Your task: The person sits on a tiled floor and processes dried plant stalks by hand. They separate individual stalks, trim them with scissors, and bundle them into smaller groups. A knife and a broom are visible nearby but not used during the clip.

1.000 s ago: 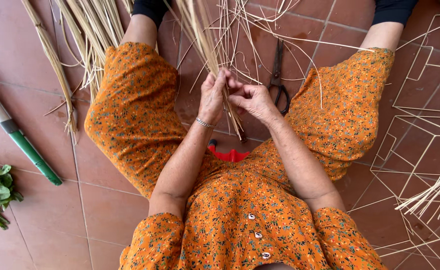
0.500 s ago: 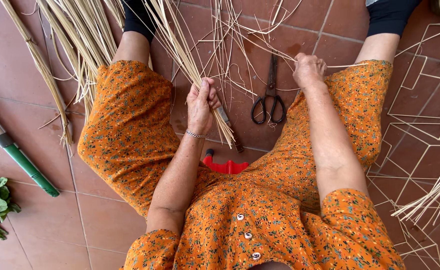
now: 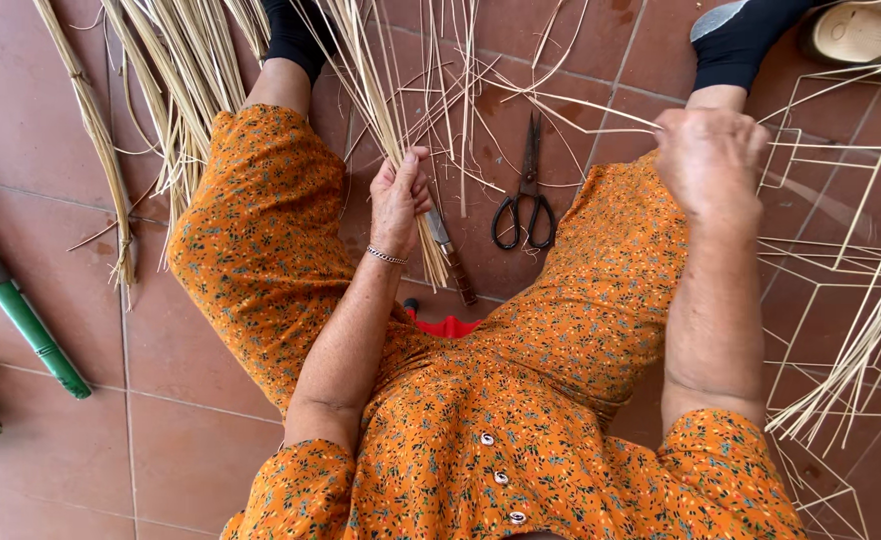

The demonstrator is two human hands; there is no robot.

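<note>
A person in an orange dress is sitting on the tile floor (image 3: 191, 440) with legs spread. The left hand (image 3: 399, 195) is closing around a bundle of straw (image 3: 366, 85) and is also gripping a knife (image 3: 451, 255), whose blade and brown handle are pointing down toward the lap. The right hand (image 3: 709, 160) is clenching into a fist on a single thin strand (image 3: 571, 108), which is stretching from the bundle out to the right knee. Scissors (image 3: 526, 190) are lying shut on the floor between the legs, near the knife tip. A wire frame (image 3: 821, 270) is sitting beside the right leg, and a green-handled tool (image 3: 23, 318) is lying well apart on the left.

The strand is looking taut and could snap if the pull sharpens. The knife, sharing the grip with the straw, could slip toward the leg, and loose stalks could slide from the bundle.
</note>
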